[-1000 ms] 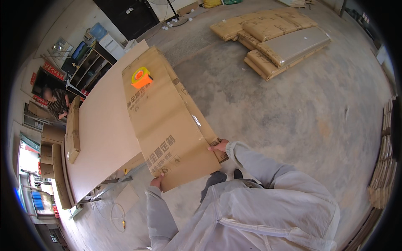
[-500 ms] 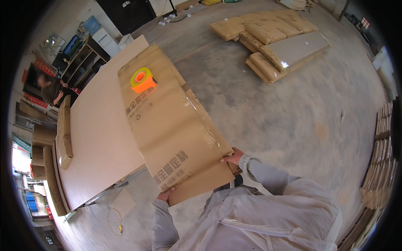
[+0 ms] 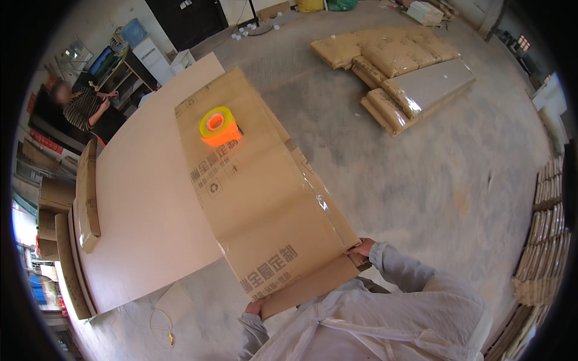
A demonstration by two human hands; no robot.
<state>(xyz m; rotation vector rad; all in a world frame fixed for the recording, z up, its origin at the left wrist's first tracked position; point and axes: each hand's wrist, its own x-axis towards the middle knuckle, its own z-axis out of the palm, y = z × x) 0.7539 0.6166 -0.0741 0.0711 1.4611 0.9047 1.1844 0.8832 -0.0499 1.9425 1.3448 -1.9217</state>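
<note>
A long flat cardboard package (image 3: pixel 256 204) with dark print lies along the right side of a pale board-topped table, its near end close to my body. My left hand (image 3: pixel 256 307) is closed on the near left corner of the cardboard. At the near right corner, my right hand (image 3: pixel 363 247) grips the edge, some fingers hidden under or behind it. Between both hands the end flap (image 3: pixel 313 290) bends down along a crease. Clear tape shines along the package's right side. An orange tape dispenser (image 3: pixel 220 135) with a yellow roll rests on the far half.
The pale tabletop (image 3: pixel 144 198) spreads to the left, with a narrow carton (image 3: pixel 88 198) at its left edge. Wrapped packages (image 3: pixel 397 66) are stacked on the floor at far right. More cardboard (image 3: pixel 545 234) stands along the right wall. A person (image 3: pixel 90 108) is at far left.
The package's near end now shows lower and further right in view, along with both hands. Its end flap, flatter before, is bent down at a crease. The view has shifted somewhat.
</note>
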